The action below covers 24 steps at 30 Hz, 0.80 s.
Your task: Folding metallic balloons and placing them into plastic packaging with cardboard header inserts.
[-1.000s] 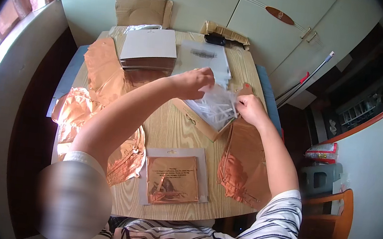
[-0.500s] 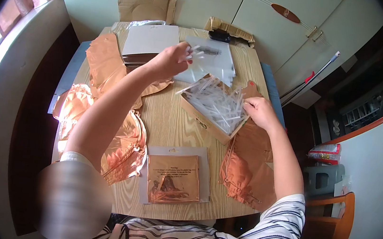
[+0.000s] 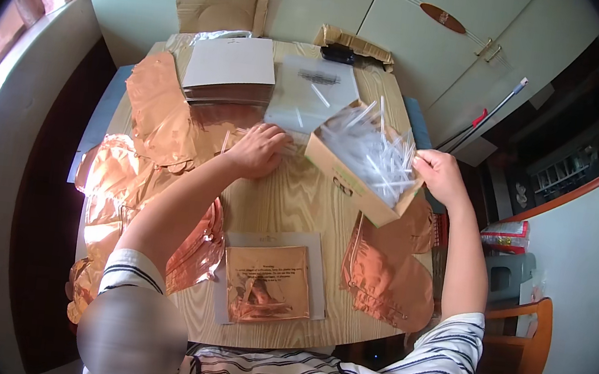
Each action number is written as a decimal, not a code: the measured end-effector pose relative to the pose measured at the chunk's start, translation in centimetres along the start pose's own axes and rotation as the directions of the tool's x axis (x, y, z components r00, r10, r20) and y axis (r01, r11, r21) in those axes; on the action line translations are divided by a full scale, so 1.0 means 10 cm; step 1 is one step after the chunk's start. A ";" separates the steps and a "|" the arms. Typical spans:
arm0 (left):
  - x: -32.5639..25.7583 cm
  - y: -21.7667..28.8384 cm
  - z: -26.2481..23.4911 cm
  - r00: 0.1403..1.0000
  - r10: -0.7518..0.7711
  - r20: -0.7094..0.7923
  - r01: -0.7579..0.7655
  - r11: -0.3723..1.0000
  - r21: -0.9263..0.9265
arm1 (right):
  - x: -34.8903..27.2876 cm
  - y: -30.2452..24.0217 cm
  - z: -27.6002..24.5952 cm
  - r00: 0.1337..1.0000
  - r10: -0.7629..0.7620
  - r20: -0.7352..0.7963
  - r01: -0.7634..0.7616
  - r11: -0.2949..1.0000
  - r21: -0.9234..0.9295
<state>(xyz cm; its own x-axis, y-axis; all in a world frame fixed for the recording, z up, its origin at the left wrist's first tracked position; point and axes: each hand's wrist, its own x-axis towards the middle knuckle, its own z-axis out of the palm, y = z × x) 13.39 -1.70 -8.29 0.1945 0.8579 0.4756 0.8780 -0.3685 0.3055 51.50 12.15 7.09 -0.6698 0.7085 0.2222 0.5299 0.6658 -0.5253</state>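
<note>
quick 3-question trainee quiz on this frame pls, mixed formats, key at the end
1. True or false: the right hand grips the cardboard box of clear plastic straws at its right end.
2. Multiple choice: the left hand rests on
A. the white booklet stack
B. the wooden table, beside the copper foil balloons
C. the chair
3. Fill in: the flat packet near the table's front edge holds a folded foil piece of ___ colour.

Key
1. True.
2. B.
3. Copper.
</note>
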 end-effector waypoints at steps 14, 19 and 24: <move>0.06 0.25 -0.30 0.995 0.009 -0.100 -0.002 0.997 0.071 | 0.96 0.82 -0.08 0.891 0.155 -0.427 -0.303 0.903 -0.303; -0.10 0.30 -0.52 0.996 -0.030 -0.085 0.041 0.991 0.127 | 1.26 1.03 -0.16 0.812 0.291 -0.505 -0.490 0.810 -0.321; -0.39 0.31 -0.76 0.976 -0.179 -0.127 0.196 0.971 0.135 | 1.52 1.26 0.14 0.739 0.464 -0.489 -0.622 0.748 -0.232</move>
<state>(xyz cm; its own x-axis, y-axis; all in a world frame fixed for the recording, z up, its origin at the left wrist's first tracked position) 12.01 -8.89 -2.96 -0.0230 0.8572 0.5144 0.9498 -0.1418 0.2788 47.26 31.00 2.69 0.0050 0.9466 0.3223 0.9336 0.1110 -0.3406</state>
